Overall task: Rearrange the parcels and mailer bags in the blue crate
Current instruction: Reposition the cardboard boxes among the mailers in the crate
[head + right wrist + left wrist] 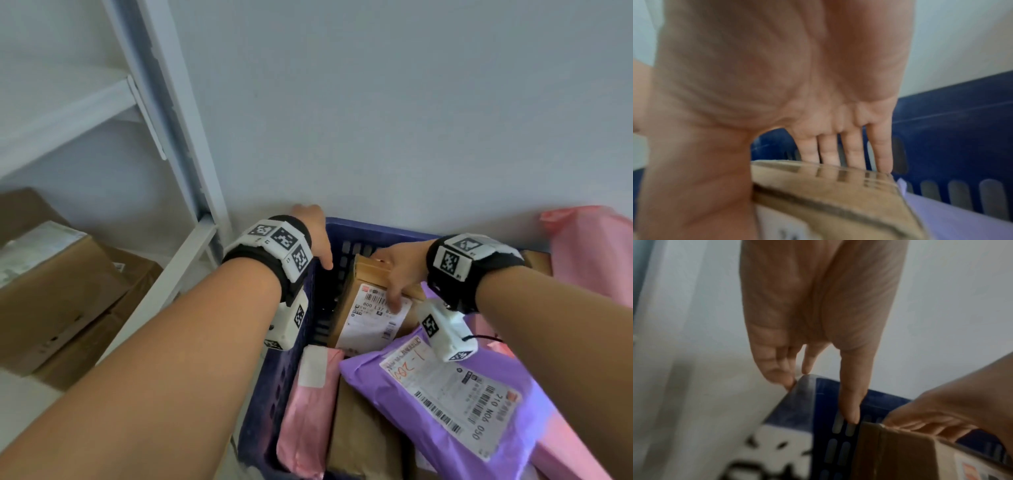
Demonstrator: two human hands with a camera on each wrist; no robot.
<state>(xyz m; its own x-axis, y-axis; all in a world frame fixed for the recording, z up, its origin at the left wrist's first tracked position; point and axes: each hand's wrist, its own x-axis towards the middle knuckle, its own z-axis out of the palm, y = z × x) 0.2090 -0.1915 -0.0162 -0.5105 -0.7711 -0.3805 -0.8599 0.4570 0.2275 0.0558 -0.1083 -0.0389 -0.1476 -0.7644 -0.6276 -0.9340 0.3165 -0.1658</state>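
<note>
Right hand (399,270) gripping brown cardboard parcel (366,308), thumb on white label reading "800 L37", at 12 o'clock inside blue slotted plastic crate (356,230). Left hand (313,233) relaxed over crate corner at 10 o'clock, holding nothing. Purple mailer bag (445,404), label "210 N06 050", at 5 o'clock.
</note>
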